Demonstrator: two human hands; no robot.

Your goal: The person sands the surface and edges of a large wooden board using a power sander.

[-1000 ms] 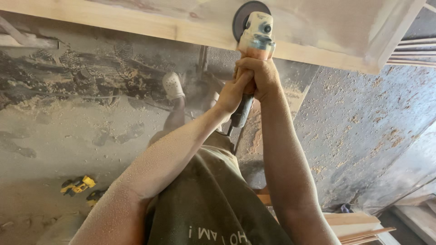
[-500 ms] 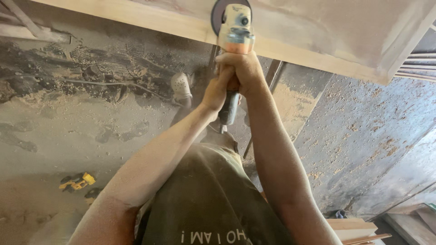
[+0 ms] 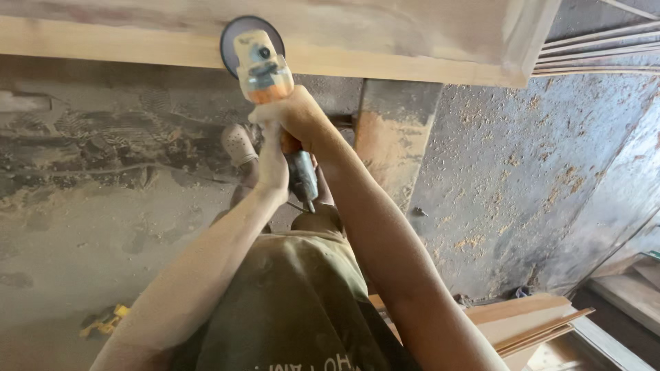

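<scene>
Wooden board half hides the grinder; both hands' fingers clench it.

I look down on a dusty concrete floor strewn with sawdust, stacked wooden boards at right, daylight overall.

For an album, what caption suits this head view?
Both hands, left and right, grip an angle grinder against a wooden board.

Both hands, left hand and right hand, grip grinder; disc touching wooden board edge.
</scene>
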